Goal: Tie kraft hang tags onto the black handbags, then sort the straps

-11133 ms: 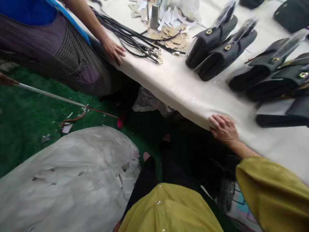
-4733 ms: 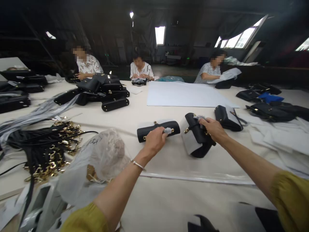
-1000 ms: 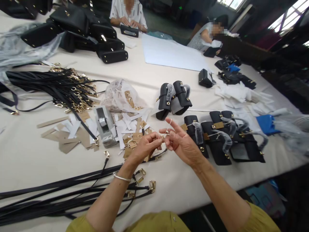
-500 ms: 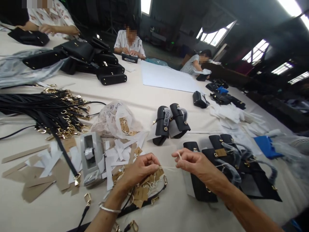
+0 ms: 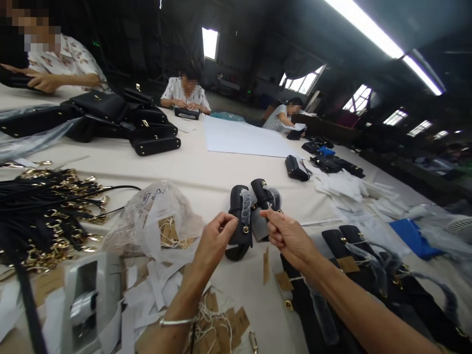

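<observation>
My left hand point(image 5: 214, 243), wearing a silver bangle point(image 5: 178, 321), is closed, thumb and forefinger pinched; what they hold, if anything, is hidden. It is in front of a small black bag point(image 5: 240, 241) with a wrapped handle. Closed in a pinch, my right hand point(image 5: 289, 238) has a bit of white string point(image 5: 270, 206) at its fingertips. A brown paper tag point(image 5: 266, 265) hangs edge-on just below that hand. Behind the right hand stands a second black bag point(image 5: 261, 191). More black bags point(image 5: 334, 242) lie under and beside my right forearm, one bearing a brown tag point(image 5: 348, 264).
Loose tags with strings point(image 5: 221, 324) lie near my left forearm. Left of them are a grey tape dispenser point(image 5: 94, 290), a plastic bag of tags point(image 5: 147, 211) and black straps with gold clips point(image 5: 55, 211). Co-workers point(image 5: 186, 96) handle bags across the table point(image 5: 191, 169).
The string stretched between my hands no longer shows. Both hands have moved up toward the two standing bags, and a tag now hangs below my right hand. The view has tilted upward.
</observation>
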Demonstrator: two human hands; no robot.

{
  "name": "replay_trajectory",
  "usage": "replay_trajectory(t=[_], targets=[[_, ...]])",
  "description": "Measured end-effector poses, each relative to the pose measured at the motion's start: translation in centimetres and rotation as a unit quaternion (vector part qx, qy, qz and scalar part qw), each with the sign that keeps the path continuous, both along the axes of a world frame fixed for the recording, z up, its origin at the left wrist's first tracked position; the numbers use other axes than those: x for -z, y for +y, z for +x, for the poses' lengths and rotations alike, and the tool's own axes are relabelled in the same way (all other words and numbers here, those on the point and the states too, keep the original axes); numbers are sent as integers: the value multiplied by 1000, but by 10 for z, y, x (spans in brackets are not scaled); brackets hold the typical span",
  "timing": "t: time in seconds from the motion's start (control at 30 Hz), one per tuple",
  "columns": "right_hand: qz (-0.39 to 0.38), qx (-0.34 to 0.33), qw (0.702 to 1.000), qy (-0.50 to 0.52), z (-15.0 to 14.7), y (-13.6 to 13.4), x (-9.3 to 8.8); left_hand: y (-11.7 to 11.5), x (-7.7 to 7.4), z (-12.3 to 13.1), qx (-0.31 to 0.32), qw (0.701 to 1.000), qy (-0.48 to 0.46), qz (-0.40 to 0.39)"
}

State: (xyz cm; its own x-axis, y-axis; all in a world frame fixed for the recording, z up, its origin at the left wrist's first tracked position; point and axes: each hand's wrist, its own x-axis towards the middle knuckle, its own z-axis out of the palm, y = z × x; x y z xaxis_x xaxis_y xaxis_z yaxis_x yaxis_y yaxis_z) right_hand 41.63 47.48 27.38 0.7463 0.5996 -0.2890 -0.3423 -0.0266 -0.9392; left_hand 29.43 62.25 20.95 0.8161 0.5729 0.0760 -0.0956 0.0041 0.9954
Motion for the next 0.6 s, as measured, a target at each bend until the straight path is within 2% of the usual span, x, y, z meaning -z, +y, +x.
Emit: replay_trajectory(t=[0.07,0.1,0.23,0.33,0.43,0.53,0.6], targets=[[-67,-20,996,-60,23,16,6,17,3,24,-63,996,20,58],[-96,-32,992,-82,33,24,9,24,6,36,-75,993,32,87],[-171,-74,971,-147,55,50,16,38,17,76,-57,984,61,156],[-190,-124,957,-183,64,61,15,39,21,90,-34,984,48,167],[-204,-182,937,-219,77,65,12,40,22,95,14,990,19,136],[-236,-173,926,-240,92,67,12,42,27,98,82,996,-9,37],[-246,-169,922,-249,100,68,15,44,31,101,102,995,-9,-10]])
